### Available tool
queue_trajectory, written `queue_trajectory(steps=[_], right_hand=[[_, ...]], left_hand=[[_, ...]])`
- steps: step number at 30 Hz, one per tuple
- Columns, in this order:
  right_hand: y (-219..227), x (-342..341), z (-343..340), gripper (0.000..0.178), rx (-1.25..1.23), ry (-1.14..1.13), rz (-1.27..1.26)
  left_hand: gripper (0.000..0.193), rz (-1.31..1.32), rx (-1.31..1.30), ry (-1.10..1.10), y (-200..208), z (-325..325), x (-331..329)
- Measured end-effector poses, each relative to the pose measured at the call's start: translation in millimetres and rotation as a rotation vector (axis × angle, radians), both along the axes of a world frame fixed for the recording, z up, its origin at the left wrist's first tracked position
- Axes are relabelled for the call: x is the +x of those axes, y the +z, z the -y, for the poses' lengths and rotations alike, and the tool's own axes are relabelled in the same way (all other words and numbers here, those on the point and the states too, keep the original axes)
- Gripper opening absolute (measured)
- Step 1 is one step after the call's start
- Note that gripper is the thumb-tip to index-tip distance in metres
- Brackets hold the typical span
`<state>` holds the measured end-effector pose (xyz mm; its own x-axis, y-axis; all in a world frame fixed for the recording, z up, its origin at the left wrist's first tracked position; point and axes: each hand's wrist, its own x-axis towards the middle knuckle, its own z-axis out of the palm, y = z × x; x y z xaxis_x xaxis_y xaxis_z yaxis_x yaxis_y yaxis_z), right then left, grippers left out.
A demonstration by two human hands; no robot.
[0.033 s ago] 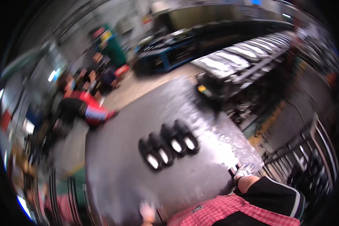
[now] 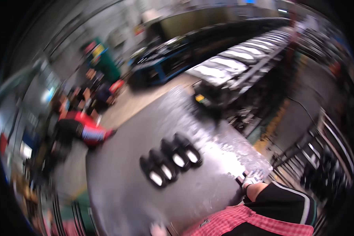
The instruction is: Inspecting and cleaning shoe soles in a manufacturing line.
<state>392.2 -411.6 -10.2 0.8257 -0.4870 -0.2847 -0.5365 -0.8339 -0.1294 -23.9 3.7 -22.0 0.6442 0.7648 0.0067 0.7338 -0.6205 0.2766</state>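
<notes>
Several black shoes (image 2: 170, 159) with white insoles stand side by side in a row on a large grey metal table (image 2: 126, 157). My right hand (image 2: 253, 177), in a whitish glove, lies with its fingers stretched out at the table's near right edge. A small dark piece at the edge is beside it; I cannot make out what it is. At the lower edge of the picture my left hand (image 2: 158, 229) is partly cut off and smeared by motion, near the table's front edge. Neither hand touches the shoes.
A conveyor (image 2: 240, 59) with pale, shiny pads runs away at the far right. A person in red and black (image 2: 80, 128) is at the table's left, with other people behind. Metal racks (image 2: 306, 153) stand on the right. A green bin-like object (image 2: 104, 63) is at the back.
The whole view has shifted, with the far background and conveyor now further left in the picture. My left hand shows lower, more cut off. The shoes stay in their row on the table.
</notes>
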Motion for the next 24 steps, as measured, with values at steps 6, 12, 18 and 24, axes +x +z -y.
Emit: queue_trajectory(steps=[6, 12, 18, 24], right_hand=[[-36, 9, -11, 0.062, 0.152, -0.116, 0.12], [-40, -2, 9, 0.061, -0.006, -0.158, 0.179], [-38, 6, 6, 0.059, -0.041, -0.15, 0.168], [-50, -3, 19, 0.061, -0.151, -0.1, 0.206]], left_hand=[[0.039, -0.685, 0.374, -0.441, 56, 9, 69], [0.038, -0.578, 0.481, -0.695, 52, -37, 161], [0.038, -0.482, 0.45, -0.703, 32, -27, 174], [0.039, -0.401, 0.443, -0.69, 33, -15, 197]])
